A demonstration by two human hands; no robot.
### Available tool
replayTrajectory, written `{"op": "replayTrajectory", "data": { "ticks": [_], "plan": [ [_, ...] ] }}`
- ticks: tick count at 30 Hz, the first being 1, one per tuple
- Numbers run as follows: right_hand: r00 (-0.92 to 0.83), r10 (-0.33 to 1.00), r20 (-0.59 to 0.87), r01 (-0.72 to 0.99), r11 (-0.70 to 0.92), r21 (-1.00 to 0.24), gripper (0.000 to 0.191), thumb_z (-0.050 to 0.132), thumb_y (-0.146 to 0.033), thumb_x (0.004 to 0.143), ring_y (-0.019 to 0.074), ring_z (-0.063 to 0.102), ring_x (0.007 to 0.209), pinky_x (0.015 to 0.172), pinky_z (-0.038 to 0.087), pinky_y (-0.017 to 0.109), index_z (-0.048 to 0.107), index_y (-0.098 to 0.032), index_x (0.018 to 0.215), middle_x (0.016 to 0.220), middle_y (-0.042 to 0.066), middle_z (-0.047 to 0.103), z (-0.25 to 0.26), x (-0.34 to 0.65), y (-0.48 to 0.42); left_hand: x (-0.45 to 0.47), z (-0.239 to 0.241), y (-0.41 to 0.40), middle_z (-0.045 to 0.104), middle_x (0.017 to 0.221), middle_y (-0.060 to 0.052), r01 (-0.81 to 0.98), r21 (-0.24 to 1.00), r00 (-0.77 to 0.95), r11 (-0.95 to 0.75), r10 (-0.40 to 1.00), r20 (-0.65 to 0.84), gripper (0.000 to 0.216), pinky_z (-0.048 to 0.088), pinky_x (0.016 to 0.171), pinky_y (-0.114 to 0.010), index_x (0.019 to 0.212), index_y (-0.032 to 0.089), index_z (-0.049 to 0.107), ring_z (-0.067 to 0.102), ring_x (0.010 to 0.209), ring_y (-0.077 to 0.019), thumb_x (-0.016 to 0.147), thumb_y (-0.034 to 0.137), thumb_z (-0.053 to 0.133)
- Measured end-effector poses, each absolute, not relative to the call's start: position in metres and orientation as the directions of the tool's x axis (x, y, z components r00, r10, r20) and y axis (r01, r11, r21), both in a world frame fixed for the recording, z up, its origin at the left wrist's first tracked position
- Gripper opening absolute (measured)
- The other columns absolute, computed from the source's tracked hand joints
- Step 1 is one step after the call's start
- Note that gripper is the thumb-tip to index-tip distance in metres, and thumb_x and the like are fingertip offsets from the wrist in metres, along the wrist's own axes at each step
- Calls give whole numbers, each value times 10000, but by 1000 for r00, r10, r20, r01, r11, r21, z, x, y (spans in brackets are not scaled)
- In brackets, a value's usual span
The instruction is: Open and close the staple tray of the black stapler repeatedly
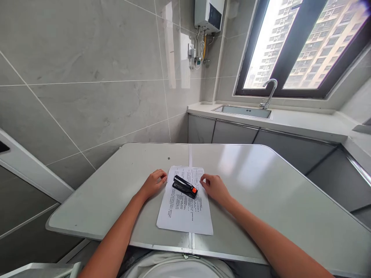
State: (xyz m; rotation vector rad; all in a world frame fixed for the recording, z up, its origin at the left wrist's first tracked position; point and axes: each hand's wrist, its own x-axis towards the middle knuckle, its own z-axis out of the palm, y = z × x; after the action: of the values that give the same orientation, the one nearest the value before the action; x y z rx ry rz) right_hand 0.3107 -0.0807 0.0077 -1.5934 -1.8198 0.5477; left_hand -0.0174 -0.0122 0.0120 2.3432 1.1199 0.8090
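A black stapler [184,187] with an orange-red end lies slantwise on printed paper [185,222], which looks like one sheet or a thin stack. Left of the paper, my left hand [154,183] rests on the table with its fingers loosely curled and nothing visible in them. My right hand [216,188] is on the other side, its curled fingertips at the paper's upper right edge. Neither hand touches the stapler. Whether the right fingertips press on the paper is hard to tell.
The white folding table [240,170] has a metal seam down its middle. A small dark bit [169,158] lies beyond the paper. Behind stand a counter with a sink [246,111] and faucet [271,92], below a window. A water heater [209,15] hangs near the tiled wall's corner.
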Motion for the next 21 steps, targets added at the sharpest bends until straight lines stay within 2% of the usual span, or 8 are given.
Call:
{"op": "replayTrajectory", "data": {
  "ticks": [3,5,7,12,17,21],
  "plan": [
    [-78,942,327,639,299,-709,211,559,-363,955,175,569,721,698,439,307,697,-218,1018,815,28,657,11,289,-90,-8,15,-21,661,1044,-55,502,618,625,-606,747,225,175,487,924,-365,1045,242,648,609,981,-218,1000,348,517],
    [-169,923,345,603,374,-705,301,653,-407,914,207,606,900,801,473,328,654,-233,1160,1030,59,671,9,276,-93,-5,13,-23,663,1096,-60,489,605,684,-628,707,182,203,484,950,-384,1083,246,645,604,1019,-235,966,405,597],
    [-257,911,323,602,413,-683,384,732,-384,859,230,599,1010,852,475,342,625,-244,1201,1131,67,651,5,267,-93,-3,11,-22,662,1125,-63,489,586,706,-646,688,168,280,474,968,-401,1100,245,633,593,1047,-251,919,454,675],
    [-335,902,272,646,430,-630,189,718,-266,864,225,592,945,822,447,337,626,-222,1023,1012,50,653,-1,269,-85,-1,7,-18,658,1105,-71,500,579,699,-644,695,169,305,465,959,-407,1122,242,625,576,1029,-255,933,479,658],
    [-347,900,265,634,433,-640,154,728,-246,865,222,575,930,794,431,327,624,-220,975,971,38,656,2,276,-85,1,9,-19,648,1149,-82,482,572,724,-664,670,167,225,451,994,-406,1073,243,671,565,1082,-259,966,430,607],
    [-338,895,290,620,443,-648,171,724,-187,854,233,577,983,820,436,333,657,-230,1005,978,40,666,2,275,-87,-1,9,-21,647,1186,-85,488,573,721,-659,674,160,256,448,1012,-413,1108,244,674,569,1092,-263,935,432,659]
  ]
}}
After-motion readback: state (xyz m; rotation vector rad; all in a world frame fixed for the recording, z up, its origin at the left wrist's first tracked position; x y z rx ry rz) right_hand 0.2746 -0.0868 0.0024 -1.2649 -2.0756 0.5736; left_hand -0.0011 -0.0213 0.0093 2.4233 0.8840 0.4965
